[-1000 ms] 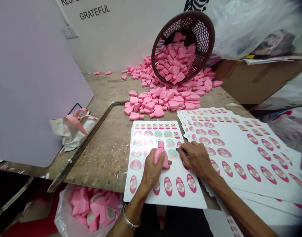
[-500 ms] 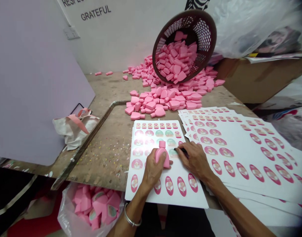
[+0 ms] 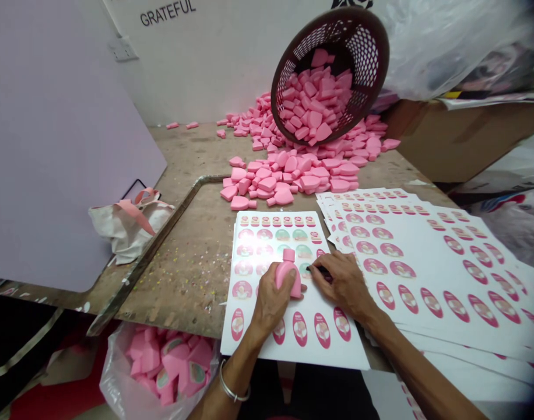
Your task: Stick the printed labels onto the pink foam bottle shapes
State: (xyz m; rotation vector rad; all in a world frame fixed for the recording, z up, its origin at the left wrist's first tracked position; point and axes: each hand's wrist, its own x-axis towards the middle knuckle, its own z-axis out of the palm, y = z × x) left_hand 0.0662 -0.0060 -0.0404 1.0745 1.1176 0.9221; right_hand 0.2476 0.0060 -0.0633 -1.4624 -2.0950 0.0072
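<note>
My left hand [image 3: 269,300] grips a small pink plastic bottle [image 3: 288,283], neck pointing away from me, thumb across its face. Beneath both hands lies a stack of sticker sheets [image 3: 337,353] printed with pink and green labels. My right hand [image 3: 343,283] is closed in a pinch round a small dark pointed tool [image 3: 309,268], whose kind I cannot make out. Its tip is at a green sticker [image 3: 304,270] just right of the bottle. Most of the tool is hidden by the fingers.
A brown basket [image 3: 383,64] lies tipped over, pink bottles [image 3: 288,181] heaped in and before it. Partly used sticker sheets [image 3: 424,245] spread to the right. A plastic bag [image 3: 112,373] of labelled bottles hangs below the table's front edge. A cloth bag [image 3: 127,233] sits left.
My right hand has moved slightly left, bringing the dark tip from the sheet's right column to the green sticker. My left hand keeps holding the bottle. The view has shifted slightly.
</note>
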